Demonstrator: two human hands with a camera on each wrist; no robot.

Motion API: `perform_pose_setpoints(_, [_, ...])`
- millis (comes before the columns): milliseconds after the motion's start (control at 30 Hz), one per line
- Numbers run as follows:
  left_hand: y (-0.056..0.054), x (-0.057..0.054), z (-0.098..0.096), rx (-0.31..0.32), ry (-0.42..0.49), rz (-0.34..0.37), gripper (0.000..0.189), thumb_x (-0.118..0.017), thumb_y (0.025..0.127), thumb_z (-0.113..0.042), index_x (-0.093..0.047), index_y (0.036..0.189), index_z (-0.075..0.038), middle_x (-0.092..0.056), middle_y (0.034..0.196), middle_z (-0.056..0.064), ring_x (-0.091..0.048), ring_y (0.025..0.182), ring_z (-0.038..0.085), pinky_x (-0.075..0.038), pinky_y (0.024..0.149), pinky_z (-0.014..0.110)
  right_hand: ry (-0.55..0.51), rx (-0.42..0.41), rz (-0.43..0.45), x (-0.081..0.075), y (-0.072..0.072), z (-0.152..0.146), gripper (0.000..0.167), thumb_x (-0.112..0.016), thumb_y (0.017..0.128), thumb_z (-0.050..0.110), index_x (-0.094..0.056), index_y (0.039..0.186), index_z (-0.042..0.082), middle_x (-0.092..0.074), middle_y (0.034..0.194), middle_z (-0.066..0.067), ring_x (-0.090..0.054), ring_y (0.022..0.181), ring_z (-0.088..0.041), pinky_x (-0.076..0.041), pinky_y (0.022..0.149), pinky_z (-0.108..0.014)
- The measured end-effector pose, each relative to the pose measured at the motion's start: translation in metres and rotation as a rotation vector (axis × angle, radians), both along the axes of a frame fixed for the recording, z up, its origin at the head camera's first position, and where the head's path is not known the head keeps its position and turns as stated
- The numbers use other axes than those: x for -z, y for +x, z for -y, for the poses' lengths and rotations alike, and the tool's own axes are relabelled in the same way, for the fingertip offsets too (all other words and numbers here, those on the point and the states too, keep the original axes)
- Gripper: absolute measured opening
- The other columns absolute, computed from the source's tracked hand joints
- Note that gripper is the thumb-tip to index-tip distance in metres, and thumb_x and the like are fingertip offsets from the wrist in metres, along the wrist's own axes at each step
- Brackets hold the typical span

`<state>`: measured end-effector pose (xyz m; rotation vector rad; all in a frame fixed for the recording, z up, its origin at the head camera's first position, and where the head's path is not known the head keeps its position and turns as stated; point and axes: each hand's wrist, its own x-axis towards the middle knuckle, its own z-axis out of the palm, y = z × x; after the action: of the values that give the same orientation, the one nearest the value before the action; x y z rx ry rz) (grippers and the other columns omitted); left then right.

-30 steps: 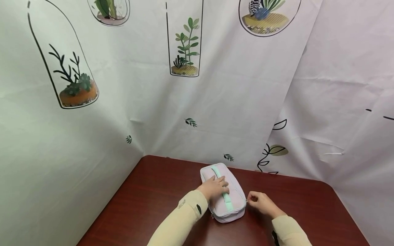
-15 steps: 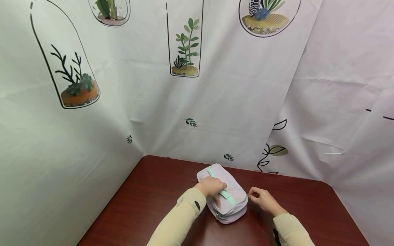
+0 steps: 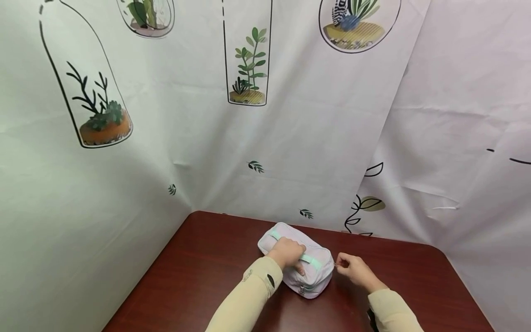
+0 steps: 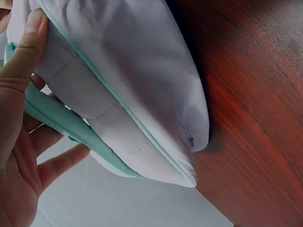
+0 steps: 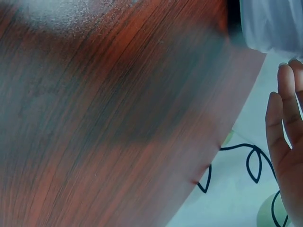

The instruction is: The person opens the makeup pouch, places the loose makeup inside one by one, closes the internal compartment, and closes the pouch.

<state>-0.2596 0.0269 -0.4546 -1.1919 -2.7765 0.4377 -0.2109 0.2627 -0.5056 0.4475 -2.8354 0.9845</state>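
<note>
A pale lilac zip pouch point(image 3: 321, 253) with a mint-green strap handle point(image 3: 311, 262) lies on the table, strap side up. My left hand point(image 3: 287, 254) grips it from above. In the left wrist view the thumb point(image 4: 29, 49) presses the fabric beside the green piping, while other fingers pass behind the strap. My right hand point(image 3: 354, 271) is at the pouch's right end, thumb and forefinger pinching the small zipper pull point(image 3: 335, 264). Another zipper pull point(image 3: 302, 290) hangs at the near corner. In the right wrist view the fingertips are partly cut off and the pull is not visible.
The dark red wooden table point(image 3: 215, 276) has rounded far corners. White curtains point(image 3: 166, 115) printed with plants hang behind it and on both sides. A black cord point(image 5: 253, 147) shows beyond the table edge in the right wrist view.
The pouch has turned counterclockwise, its far end swinging left. My left hand went from lying spread on top to gripping with the thumb on the near side. My right hand stayed nearly in place.
</note>
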Motion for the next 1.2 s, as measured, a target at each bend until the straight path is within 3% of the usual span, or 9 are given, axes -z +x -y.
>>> perform_pose_setpoints(233, [0.0, 0.008, -0.009, -0.068, 0.015, -0.037, 0.061, -0.062, 0.061, -0.073, -0.062, 0.094, -0.022, -0.065, 0.081, -0.005, -0.063, 0.077, 0.012, -0.046, 0.062, 0.03, -0.02, 0.003, -0.006, 0.0, 0.001, 0.0, 0.024, -0.063, 0.077, -0.002, -0.05, 0.071, 0.017, -0.045, 0.066, 0.007, -0.041, 0.06, -0.003, -0.035, 0.052, -0.023])
perform_pose_setpoints(467, [0.002, 0.01, -0.019, -0.119, 0.021, -0.066, 0.065, -0.057, 0.06, -0.076, -0.066, 0.097, -0.023, -0.068, 0.084, -0.006, -0.063, 0.083, 0.013, -0.037, 0.089, 0.04, -0.014, 0.01, -0.029, 0.0, 0.001, -0.001, 0.023, -0.063, 0.076, -0.002, -0.051, 0.07, 0.016, -0.045, 0.066, 0.008, -0.041, 0.061, -0.002, -0.035, 0.053, -0.023])
perform_pose_setpoints(567, [0.003, 0.01, -0.022, -0.138, 0.024, -0.058, 0.067, -0.056, 0.06, -0.076, -0.066, 0.099, -0.022, -0.068, 0.086, -0.005, -0.063, 0.085, 0.013, -0.036, 0.092, 0.042, -0.009, 0.019, -0.028, 0.0, 0.0, -0.001, 0.022, -0.063, 0.075, -0.002, -0.051, 0.07, 0.016, -0.045, 0.066, 0.008, -0.041, 0.06, -0.002, -0.035, 0.053, -0.023])
perform_pose_setpoints(967, [0.003, 0.014, -0.024, -0.192, 0.061, -0.052, 0.064, -0.061, 0.058, -0.073, -0.066, 0.094, -0.02, -0.068, 0.083, -0.003, -0.063, 0.078, 0.016, -0.041, 0.075, 0.034, -0.005, 0.003, -0.039, 0.001, 0.0, -0.001, 0.024, -0.063, 0.073, -0.002, -0.049, 0.068, 0.017, -0.044, 0.065, 0.009, -0.04, 0.059, -0.001, -0.034, 0.052, -0.022])
perform_pose_setpoints(1200, [0.005, 0.014, -0.028, -0.229, 0.094, -0.073, 0.063, -0.062, 0.056, -0.072, -0.068, 0.092, -0.02, -0.068, 0.082, -0.005, -0.063, 0.076, 0.015, -0.041, 0.073, 0.033, -0.025, -0.009, -0.015, -0.002, 0.004, 0.003, 0.022, -0.063, 0.074, -0.001, -0.05, 0.069, 0.016, -0.044, 0.064, 0.008, -0.04, 0.059, -0.002, -0.035, 0.052, -0.022])
